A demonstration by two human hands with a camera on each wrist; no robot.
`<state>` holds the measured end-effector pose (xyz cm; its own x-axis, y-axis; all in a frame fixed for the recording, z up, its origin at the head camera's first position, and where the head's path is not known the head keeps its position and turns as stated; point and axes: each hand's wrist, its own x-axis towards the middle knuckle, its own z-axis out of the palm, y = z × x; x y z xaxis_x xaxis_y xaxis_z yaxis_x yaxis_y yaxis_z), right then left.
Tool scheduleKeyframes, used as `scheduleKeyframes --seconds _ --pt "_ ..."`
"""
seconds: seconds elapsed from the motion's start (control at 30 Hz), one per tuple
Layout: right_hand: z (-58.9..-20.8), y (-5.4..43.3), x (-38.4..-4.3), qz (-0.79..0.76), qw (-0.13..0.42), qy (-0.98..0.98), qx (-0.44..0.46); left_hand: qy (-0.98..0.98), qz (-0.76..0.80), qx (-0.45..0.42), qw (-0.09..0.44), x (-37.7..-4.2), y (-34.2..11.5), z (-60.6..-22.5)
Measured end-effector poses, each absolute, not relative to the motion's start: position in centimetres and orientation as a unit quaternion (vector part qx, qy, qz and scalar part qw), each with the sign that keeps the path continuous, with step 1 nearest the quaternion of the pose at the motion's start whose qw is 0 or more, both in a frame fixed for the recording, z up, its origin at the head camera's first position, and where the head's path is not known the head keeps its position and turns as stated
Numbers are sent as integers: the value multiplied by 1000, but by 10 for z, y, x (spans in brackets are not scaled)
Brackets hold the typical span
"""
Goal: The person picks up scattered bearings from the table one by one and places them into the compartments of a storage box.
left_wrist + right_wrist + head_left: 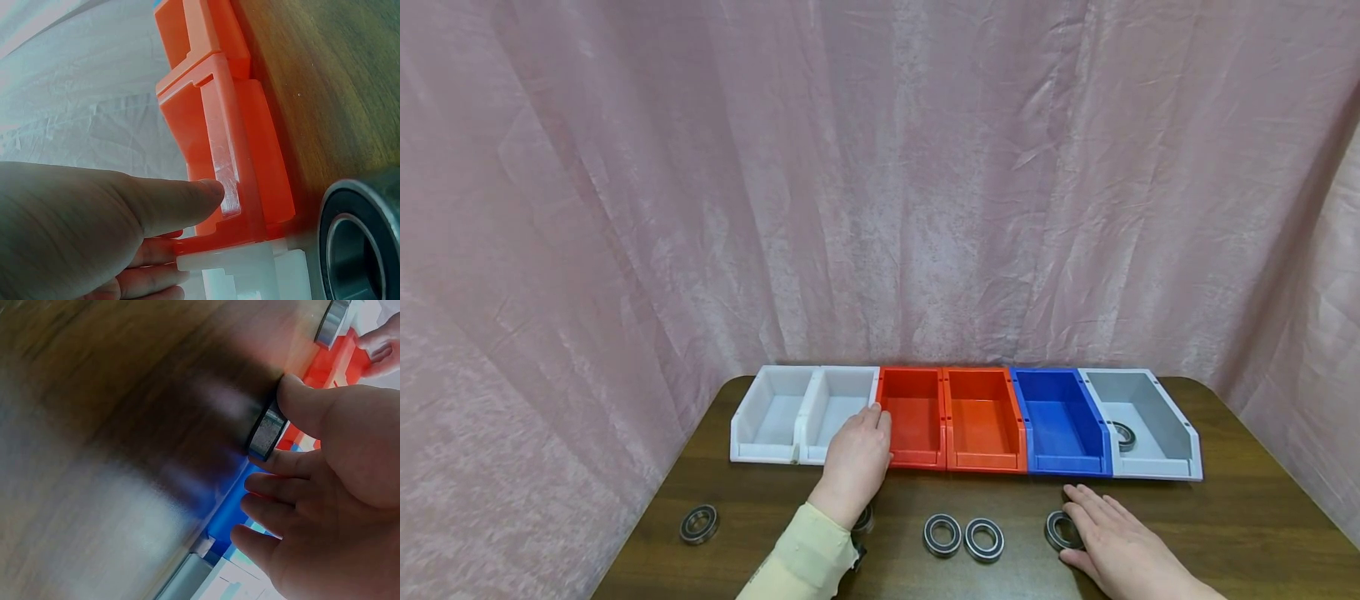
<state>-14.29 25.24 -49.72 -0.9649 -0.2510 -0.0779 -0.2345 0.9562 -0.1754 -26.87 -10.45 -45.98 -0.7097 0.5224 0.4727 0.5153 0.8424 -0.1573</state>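
Observation:
My left hand [857,454] rests at the wall between the right white bin [842,400] and the left red bin [912,417]. In the left wrist view its straight thumb touches the red bin's front; the other fingers lie partly hidden beyond. My right hand [1116,537] pinches a ball bearing [267,434] between thumb and index finger, at the table, in front of the blue bin [1063,429]; its other fingers are spread. Another bearing [865,522] lies beside my left wrist, partly covered by it. Two bearings, one [942,552] left of the other [983,558], lie between my hands.
A row of bins stands along the back of the wooden table [760,533], before a pink curtain [887,183]. A second red bin [983,417] stands mid-row. The grey bin [1157,450] at the right end holds a bearing [1132,438]. A single bearing [685,531] lies far left.

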Motion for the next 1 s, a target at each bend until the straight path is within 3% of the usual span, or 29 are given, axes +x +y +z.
scheduleKeyframes --seconds 1.0 --pt "-501 249 -146 -106 69 987 -100 -926 8 -280 252 -269 -105 -461"
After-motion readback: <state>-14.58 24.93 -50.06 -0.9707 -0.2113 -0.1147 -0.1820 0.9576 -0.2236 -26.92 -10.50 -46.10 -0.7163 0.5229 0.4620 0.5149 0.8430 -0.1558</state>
